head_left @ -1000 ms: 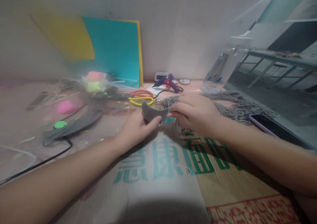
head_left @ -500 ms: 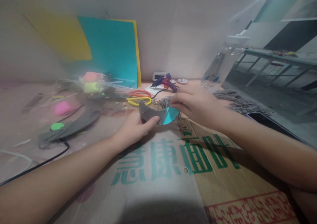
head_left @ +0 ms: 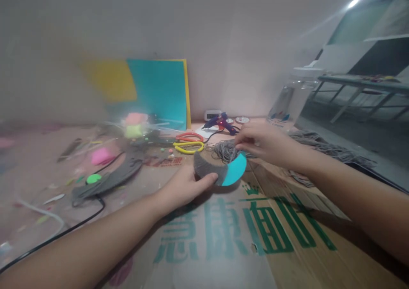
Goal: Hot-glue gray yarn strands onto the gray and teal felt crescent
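Observation:
My left hand is closed on a crescent-shaped card piece. Most of the piece is wrapped in grey yarn and its right tip shows bare teal. My right hand hovers just behind and to the right of the piece, fingers pinched on grey yarn that runs from a loose bundle on the desk. Both hands work above a flattened cardboard box with green printed characters.
A blue glue gun, orange and yellow scissors, teal and yellow sheets against the wall, a plastic bottle, a dark curved piece with a black cable, foam bits on the left, and more grey yarn on the right.
The right hand has lifted away from the crescent, drawing yarn back toward the bundle. More of the teal tip shows. The camera view has tilted upward.

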Demonstrator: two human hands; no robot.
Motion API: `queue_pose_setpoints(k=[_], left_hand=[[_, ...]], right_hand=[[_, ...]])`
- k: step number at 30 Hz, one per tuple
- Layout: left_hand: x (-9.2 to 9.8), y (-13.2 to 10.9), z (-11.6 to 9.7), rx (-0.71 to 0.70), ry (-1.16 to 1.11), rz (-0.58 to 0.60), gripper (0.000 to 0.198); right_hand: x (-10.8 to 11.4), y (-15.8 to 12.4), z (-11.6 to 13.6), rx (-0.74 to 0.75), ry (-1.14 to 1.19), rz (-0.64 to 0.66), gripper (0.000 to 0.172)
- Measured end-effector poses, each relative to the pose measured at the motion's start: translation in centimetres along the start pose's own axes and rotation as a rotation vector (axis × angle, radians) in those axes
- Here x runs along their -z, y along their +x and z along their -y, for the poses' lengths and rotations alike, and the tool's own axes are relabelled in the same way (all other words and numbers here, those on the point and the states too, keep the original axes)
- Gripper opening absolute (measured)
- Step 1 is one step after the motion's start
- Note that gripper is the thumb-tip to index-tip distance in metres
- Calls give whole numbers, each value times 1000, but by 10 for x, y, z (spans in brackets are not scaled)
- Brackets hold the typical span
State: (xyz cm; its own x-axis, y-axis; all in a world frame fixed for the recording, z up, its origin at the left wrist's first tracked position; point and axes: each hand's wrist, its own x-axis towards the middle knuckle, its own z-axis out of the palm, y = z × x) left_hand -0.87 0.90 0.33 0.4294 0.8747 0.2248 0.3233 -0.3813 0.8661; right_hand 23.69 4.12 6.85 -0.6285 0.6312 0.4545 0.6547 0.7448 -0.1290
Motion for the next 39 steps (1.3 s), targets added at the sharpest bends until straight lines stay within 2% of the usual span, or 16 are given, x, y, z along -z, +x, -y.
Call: queue_pose_setpoints(k=[5,9,12,16,19,22,24,25,28,30,33,36,39], left_hand=[[0,0,0,-3,-47,106,24],[1,2,6,73,-133,163,27],[2,4,10,162,-159,136,34],[5,7,10,209,-102,45,41],[6,8,7,221,-84,-4,44],[7,8,8,206,-78,-27,44],[7,8,11,186,-96,-48,43],[7,8,12,184,-110,-58,43],[7,8,15,203,-115,-46,41],[7,8,16,211,-116,-26,39],[7,9,16,213,-266,-42,39],[6,11,16,200,-463,-69,43],[4,9,13,167,-318,-3,41]], right_hand=[[-4,2,-9,-82,191,0,15],[-26,0,-5,-242,356,-85,16],[-49,-6,0,-403,532,-160,19],[-72,-14,4,-401,703,-233,27],[-75,-17,5,-470,785,-306,36],[-70,-17,9,-543,919,-405,31],[-67,-17,15,-554,1017,-408,27],[-66,-17,19,-561,1048,-370,28],[-64,-18,31,-561,1013,-172,32],[-64,-19,35,-556,948,-105,32],[-64,-21,34,-530,900,-143,34],[-63,-22,30,-440,824,-195,36],[-61,-22,34,-404,705,-165,36]])
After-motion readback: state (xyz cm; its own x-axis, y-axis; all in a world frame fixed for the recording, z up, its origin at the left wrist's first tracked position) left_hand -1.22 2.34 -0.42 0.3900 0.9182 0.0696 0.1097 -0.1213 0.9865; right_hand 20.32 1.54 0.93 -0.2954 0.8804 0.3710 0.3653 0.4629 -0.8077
